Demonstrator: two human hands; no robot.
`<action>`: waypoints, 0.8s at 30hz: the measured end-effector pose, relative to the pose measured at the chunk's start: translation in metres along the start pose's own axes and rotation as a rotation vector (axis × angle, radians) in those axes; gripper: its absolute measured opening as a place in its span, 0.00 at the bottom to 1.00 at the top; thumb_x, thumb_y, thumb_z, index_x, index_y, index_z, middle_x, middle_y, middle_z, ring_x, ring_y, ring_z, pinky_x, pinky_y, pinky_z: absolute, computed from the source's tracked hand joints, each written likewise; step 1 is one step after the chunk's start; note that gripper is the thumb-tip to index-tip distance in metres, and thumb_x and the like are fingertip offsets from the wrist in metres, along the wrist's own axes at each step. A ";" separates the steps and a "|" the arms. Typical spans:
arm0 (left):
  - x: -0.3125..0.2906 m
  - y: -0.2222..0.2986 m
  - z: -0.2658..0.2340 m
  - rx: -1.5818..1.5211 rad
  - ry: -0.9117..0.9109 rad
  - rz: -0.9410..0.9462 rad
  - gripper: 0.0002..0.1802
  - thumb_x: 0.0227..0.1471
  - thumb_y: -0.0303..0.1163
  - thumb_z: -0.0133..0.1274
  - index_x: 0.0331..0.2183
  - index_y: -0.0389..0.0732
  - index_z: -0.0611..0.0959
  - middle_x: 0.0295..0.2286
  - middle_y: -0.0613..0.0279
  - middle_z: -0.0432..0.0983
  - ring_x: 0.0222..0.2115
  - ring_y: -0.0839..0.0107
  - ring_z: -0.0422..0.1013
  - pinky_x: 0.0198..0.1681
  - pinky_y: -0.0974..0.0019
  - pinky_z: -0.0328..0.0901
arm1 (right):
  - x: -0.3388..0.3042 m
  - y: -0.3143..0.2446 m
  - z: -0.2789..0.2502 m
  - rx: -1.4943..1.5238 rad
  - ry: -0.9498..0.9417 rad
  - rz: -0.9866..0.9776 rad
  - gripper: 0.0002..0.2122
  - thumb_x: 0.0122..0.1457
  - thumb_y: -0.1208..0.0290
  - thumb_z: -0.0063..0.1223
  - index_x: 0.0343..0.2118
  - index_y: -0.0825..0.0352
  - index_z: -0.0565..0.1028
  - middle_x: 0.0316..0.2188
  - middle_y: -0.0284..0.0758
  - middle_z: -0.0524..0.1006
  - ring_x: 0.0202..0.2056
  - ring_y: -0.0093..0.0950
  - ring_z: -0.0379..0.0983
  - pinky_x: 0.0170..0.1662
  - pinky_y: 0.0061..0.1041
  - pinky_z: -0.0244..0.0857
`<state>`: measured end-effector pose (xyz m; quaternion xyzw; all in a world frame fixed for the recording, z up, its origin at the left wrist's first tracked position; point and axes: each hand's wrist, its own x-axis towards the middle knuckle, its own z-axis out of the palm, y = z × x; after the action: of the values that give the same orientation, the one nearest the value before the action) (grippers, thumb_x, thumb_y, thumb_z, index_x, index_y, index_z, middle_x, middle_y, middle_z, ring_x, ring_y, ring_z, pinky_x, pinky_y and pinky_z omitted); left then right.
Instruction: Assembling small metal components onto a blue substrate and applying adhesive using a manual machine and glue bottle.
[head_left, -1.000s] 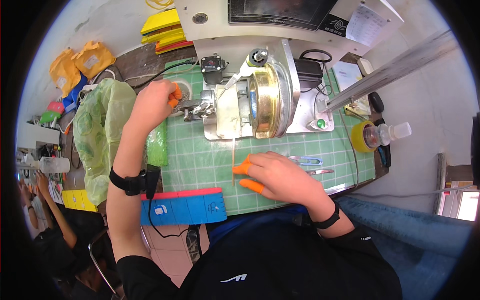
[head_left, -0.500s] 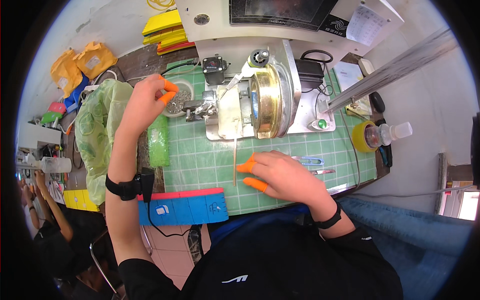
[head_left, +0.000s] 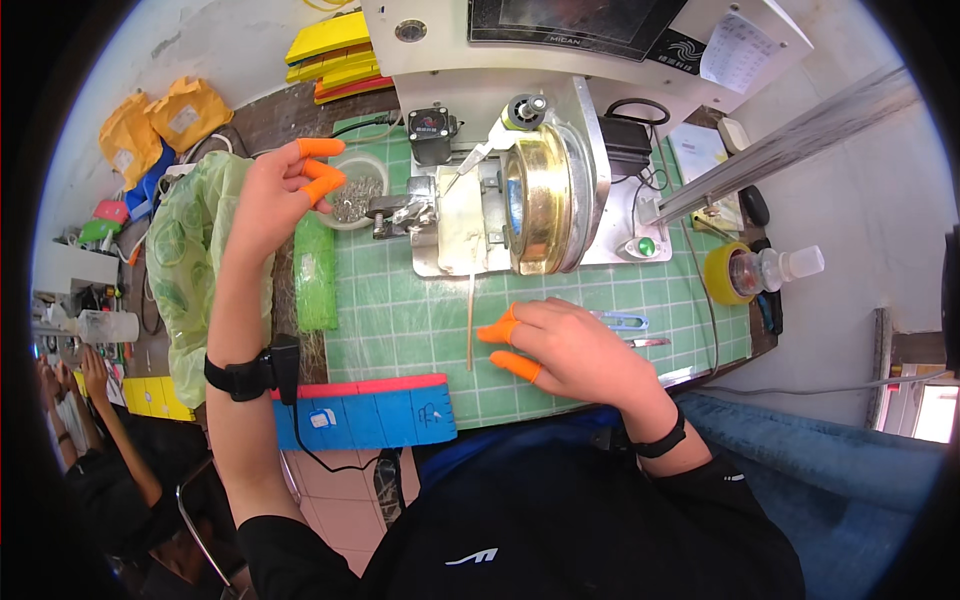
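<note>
My left hand [head_left: 272, 195] hovers at the left rim of a round whitish dish [head_left: 376, 168] of small metal pieces [head_left: 352, 197]. Its two orange-covered fingertips are apart, and nothing shows between them. Palm down, my right hand [head_left: 580, 350] lies on the green cutting mat [head_left: 400, 345] with orange covers on thumb and forefinger. Those two are spread, just right of a thin wooden stick [head_left: 470, 325], not touching it. Ahead stands a bench machine with a brass-coloured wheel [head_left: 535, 205], a small metal clamp [head_left: 395, 215] and a pale pad [head_left: 460, 222].
A blue foam block [head_left: 375, 418] lies at the mat's front edge. Tweezers [head_left: 622, 321] and a small blade [head_left: 648, 343] sit beyond my right hand. A green plastic bag [head_left: 190, 270] is at left, a clear bottle [head_left: 770, 268] at right. Another person's arms [head_left: 115, 410] show far left.
My left hand has shifted slightly left, and its fingertips have spread further apart. The right hand has barely moved. The view has shifted a little.
</note>
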<state>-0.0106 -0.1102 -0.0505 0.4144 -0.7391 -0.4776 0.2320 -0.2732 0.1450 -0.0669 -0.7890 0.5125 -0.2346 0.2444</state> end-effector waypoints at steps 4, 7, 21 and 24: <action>-0.024 0.010 0.005 -0.071 0.038 0.044 0.19 0.53 0.21 0.58 0.48 0.32 0.79 0.32 0.61 0.81 0.27 0.82 0.73 0.30 0.77 0.68 | 0.008 -0.010 -0.002 -0.013 0.071 -0.055 0.13 0.55 0.70 0.63 0.43 0.64 0.79 0.29 0.36 0.75 0.30 0.37 0.74 0.34 0.32 0.70; -0.069 0.044 0.029 -0.237 0.076 0.117 0.13 0.50 0.19 0.62 0.40 0.32 0.80 0.30 0.60 0.81 0.26 0.81 0.75 0.29 0.76 0.70 | 0.023 -0.024 -0.005 0.085 0.282 -0.102 0.12 0.55 0.70 0.63 0.41 0.65 0.78 0.28 0.34 0.72 0.25 0.34 0.73 0.27 0.31 0.67; -0.152 0.080 0.065 -0.396 0.121 0.053 0.13 0.43 0.15 0.65 0.34 0.33 0.80 0.30 0.57 0.81 0.29 0.75 0.78 0.31 0.73 0.71 | 0.057 -0.049 0.008 0.220 0.526 -0.271 0.09 0.50 0.79 0.65 0.34 0.68 0.79 0.26 0.36 0.75 0.22 0.27 0.72 0.23 0.21 0.65; -0.147 0.087 0.067 0.001 0.158 0.388 0.15 0.41 0.16 0.66 0.35 0.34 0.82 0.29 0.54 0.80 0.28 0.69 0.78 0.30 0.71 0.71 | 0.059 -0.050 0.004 0.380 0.505 -0.205 0.05 0.52 0.79 0.62 0.31 0.68 0.76 0.24 0.34 0.71 0.20 0.26 0.69 0.21 0.21 0.62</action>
<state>-0.0132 0.0647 0.0059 0.3007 -0.7848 -0.3898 0.3764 -0.2144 0.1086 -0.0316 -0.6936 0.4221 -0.5376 0.2275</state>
